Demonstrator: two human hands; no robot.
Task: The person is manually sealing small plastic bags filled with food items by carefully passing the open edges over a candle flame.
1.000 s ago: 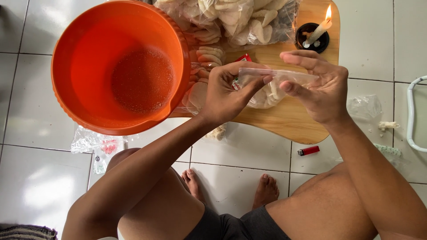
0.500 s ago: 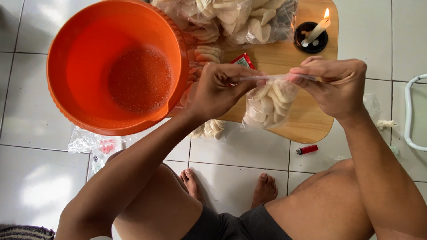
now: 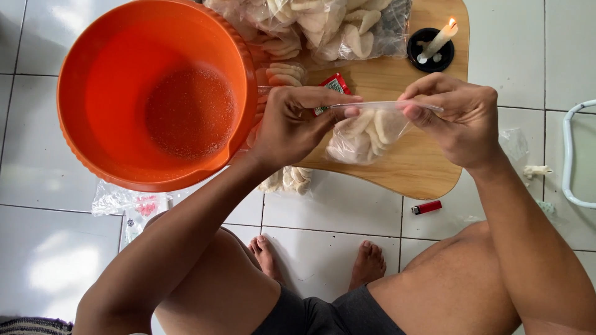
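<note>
Near the middle of the frame, both hands held a small clear plastic bag of pale crackers (image 3: 366, 133) by its top edge, stretched flat between them above the wooden worktop (image 3: 410, 167). The left hand (image 3: 292, 124), just left of centre, was closed on the left end of the bag's mouth, pinching it between thumb and fingertips. The right hand (image 3: 456, 115), right of centre, was closed on the right end in the same pinch, its fingers curled over the edge. The bag hung below that edge, its crackers bunched at the bottom, and whether it touched the worktop could not be told. A small red packet (image 3: 334, 87) lay on the worktop just behind the left hand's fingers. At the upper right of the worktop a lit white candle (image 3: 437, 40) leaned in a round black holder (image 3: 429, 53). Along the top of the frame lay larger clear bags filled with the same pale crackers (image 3: 323, 25). A big orange plastic basin (image 3: 155, 93) filled the upper left, with a thin layer of crumbs on its bottom. A red lighter (image 3: 426, 207) lay on the white tiled floor (image 3: 335, 211) just below the worktop's lower right edge. Crumpled clear plastic (image 3: 121, 201) lay on the floor under the basin, at the lower left.
</note>
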